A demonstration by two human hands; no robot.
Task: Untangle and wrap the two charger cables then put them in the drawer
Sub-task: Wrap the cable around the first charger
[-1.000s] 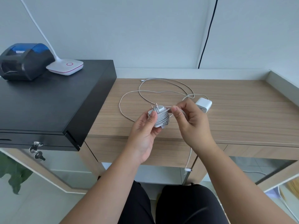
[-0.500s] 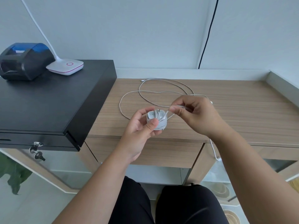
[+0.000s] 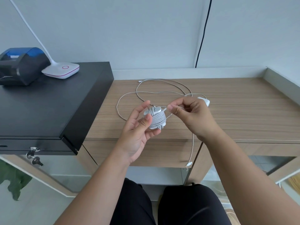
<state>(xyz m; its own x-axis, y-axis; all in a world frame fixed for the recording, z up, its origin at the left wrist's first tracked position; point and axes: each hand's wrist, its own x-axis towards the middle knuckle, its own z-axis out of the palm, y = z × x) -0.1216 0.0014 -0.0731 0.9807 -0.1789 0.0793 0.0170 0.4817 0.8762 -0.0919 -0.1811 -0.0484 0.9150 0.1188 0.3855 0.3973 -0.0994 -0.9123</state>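
Note:
My left hand (image 3: 138, 125) grips a white charger block (image 3: 157, 118) with its cable wound many times around it, prongs up. My right hand (image 3: 188, 116) pinches the free stretch of that cable just right of the block. The cable's loose end (image 3: 189, 164) hangs below the wooden desk's (image 3: 243, 114) front edge. A second white charger (image 3: 204, 101) lies on the desk behind my right hand, partly hidden. Its long cable (image 3: 146, 93) sprawls in loose loops toward the back wall.
A black cash drawer box (image 3: 48, 108) with keys (image 3: 34, 157) in its lock stands at the left. On it sit a dark printer (image 3: 21, 65) and a white lamp base (image 3: 62, 69). Closed wooden drawer fronts (image 3: 162, 153) run under the desk edge. A raised ledge borders the right.
My right hand has carried the cable around the block in my left hand, adding a turn. The hanging cable end swung right and back, staying below the desk edge.

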